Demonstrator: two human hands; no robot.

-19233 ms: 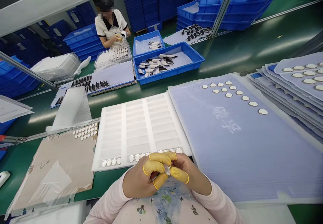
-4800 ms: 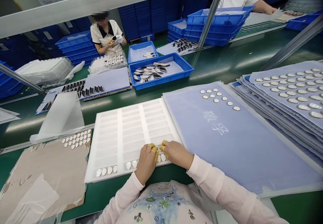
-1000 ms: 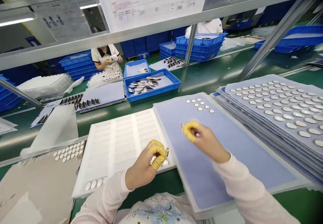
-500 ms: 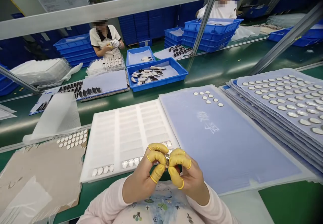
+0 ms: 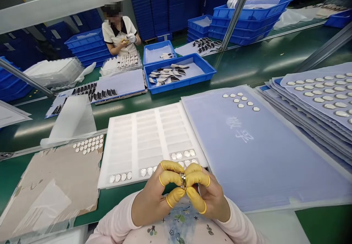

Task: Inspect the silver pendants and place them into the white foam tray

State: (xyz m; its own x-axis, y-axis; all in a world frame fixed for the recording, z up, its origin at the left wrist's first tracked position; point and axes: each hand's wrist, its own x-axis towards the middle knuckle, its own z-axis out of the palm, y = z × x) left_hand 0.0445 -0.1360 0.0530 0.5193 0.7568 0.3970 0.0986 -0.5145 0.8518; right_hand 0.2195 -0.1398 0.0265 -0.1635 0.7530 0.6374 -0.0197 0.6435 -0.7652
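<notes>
Between both hands, in front of my chest, is a small shiny metal piece [image 5: 183, 180], seen edge-on with gold and silver glints. My left hand [image 5: 158, 191] pinches it from the left; my right hand [image 5: 206, 192] pinches it from the right. Yellow finger cots cover the thumbs and several fingers of each hand. Just beyond them lies a white foam tray [image 5: 148, 125] with rows of slots. Round white discs with shiny rims [image 5: 178, 155] stand in its nearer slots; some are hidden behind my hands.
Right of the tray lies a blue sheet [image 5: 242, 163] with several discs, then a stack of disc-covered sheets [image 5: 310, 126]. Cardboard [image 5: 66, 174] with discs is at left. Past a metal rail, a blue bin [image 5: 192, 70] holds curved pieces; a co-worker [image 5: 121, 31] handles something there.
My view has shifted, so the bench appears further right and slightly higher. The metal piece has turned a little, showing more of its side. Both hands keep their pinch.
</notes>
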